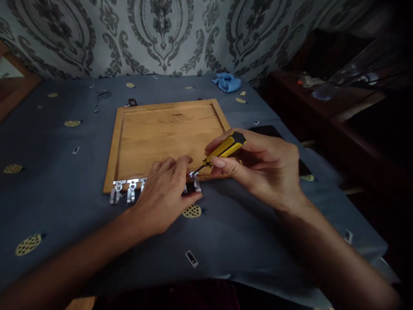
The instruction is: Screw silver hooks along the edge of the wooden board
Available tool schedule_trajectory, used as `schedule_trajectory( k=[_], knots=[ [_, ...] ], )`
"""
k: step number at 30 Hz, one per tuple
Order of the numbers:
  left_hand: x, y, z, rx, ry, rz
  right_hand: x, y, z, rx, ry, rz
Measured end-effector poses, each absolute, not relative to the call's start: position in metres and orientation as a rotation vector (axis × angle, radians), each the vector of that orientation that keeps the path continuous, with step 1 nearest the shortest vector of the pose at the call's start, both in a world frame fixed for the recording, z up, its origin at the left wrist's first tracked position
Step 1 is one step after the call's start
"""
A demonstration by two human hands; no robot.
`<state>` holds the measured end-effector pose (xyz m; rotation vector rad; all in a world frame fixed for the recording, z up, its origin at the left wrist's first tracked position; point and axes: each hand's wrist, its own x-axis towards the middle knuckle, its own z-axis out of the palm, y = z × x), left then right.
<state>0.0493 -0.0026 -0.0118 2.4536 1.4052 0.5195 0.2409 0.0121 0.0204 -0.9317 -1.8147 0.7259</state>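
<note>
A framed wooden board (167, 133) lies flat on the cloth, with a metal hook rail (131, 186) along its near edge. My right hand (264, 165) is closed around the yellow and black handle of a screwdriver (226, 148). The screwdriver slants down to the left, its tip at the rail by the rightmost hook (197, 185). Laid over the middle of the rail, my left hand (164, 189) holds it against the board, fingers on top and thumb by the near edge. That hand hides the middle hooks. Whether a screw sits under the tip, I cannot tell.
A blue cloth (226, 82) lies crumpled at the back. Dark metal hangers (132, 102) stick out past the board's far edge. Small loose pieces (96, 111) lie at the back left. A dark flat object (266, 130) is partly behind my right hand. Dark furniture stands at right.
</note>
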Motion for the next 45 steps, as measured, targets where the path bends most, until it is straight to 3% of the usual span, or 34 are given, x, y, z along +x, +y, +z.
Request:
schedule_trajectory(
  k=[7,28,45],
  knots=[
    [0.049,-0.003,-0.012,2.455,1.392,0.533,0.237,0.007,0.022,-0.889,-1.458,0.631],
    [0.048,-0.003,-0.014,2.458,1.394,0.540,0.235,0.006,0.014,-0.952,-1.559,0.721],
    [0.048,-0.004,-0.013,2.470,1.383,0.531,0.244,0.009,0.011,-1.022,-1.710,0.614]
  ],
)
